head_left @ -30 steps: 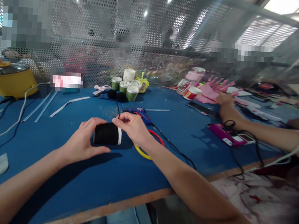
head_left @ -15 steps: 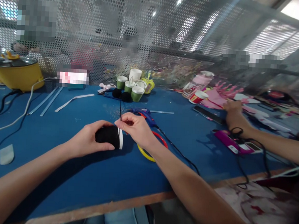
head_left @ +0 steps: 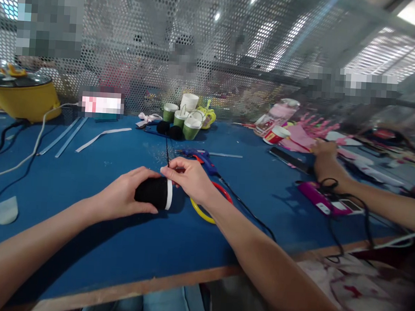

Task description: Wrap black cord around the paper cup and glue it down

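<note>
A paper cup (head_left: 152,192) wrapped in black, with a white rim, lies on its side with its rim end to the right. My left hand (head_left: 124,192) is closed around it from the left, thumb below and fingers over the top. My right hand (head_left: 188,175) pinches a thin black strand (head_left: 167,152) just above the rim. The strand sticks up from the fingertips towards two black pom-poms (head_left: 175,133) on the table; whether it joins them I cannot tell. Behind my right hand lies a blue glue gun (head_left: 205,161), and beneath its wrist a red and yellow ring (head_left: 204,215).
Green-wrapped cups (head_left: 191,128) stand at the back by a perforated metal screen (head_left: 146,53). A yellow electric pot (head_left: 24,99) is at the far left, with pale strips (head_left: 103,137) nearer. At right, another person's hand (head_left: 325,153) reaches over pink pieces and a purple box (head_left: 315,198).
The black cup has shifted slightly right and down in the view, and its white rim shows more fully. My right hand keeps its pinch on the strand, almost in the same spot.
</note>
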A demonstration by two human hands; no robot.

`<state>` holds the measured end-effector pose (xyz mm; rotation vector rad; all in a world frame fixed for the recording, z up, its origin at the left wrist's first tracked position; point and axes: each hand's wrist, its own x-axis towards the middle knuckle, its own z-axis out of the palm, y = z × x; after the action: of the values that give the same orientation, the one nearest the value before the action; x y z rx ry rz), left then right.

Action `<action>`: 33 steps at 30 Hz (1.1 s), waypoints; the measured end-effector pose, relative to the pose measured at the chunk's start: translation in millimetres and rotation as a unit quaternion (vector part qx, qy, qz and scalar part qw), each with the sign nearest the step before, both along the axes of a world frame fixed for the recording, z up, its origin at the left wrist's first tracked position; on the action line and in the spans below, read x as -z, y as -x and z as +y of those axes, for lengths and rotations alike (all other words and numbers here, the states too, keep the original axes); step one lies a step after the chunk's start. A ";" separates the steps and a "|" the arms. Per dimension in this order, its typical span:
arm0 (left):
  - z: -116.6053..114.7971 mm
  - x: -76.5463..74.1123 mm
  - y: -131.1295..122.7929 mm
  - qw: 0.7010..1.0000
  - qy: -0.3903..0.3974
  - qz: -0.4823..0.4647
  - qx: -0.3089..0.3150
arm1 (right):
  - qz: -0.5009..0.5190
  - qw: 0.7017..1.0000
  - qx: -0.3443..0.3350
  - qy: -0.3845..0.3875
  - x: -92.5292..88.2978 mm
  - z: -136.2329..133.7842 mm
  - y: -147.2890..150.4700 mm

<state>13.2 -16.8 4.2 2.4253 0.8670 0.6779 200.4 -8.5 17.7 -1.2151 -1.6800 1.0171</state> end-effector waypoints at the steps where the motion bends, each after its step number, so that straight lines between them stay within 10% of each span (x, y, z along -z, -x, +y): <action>1: -0.1 0.5 0.1 1.000 -0.006 0.004 0.002 | 0.002 1.000 0.000 0.008 0.8 0.0 0.1; 26: -4.4 1.3 -0.6 0.990 -0.112 0.065 0.050 | -0.102 0.992 -0.073 0.018 -13.0 40.9 15.8; 33: 0.1 -1.4 1.2 0.996 -0.072 0.047 0.025 | -0.182 0.979 0.089 0.021 -40.2 51.0 -36.6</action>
<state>12.1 -16.7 5.6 2.6163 0.8150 0.6315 237.0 42.5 58.0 -1.6252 -1.7883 0.7541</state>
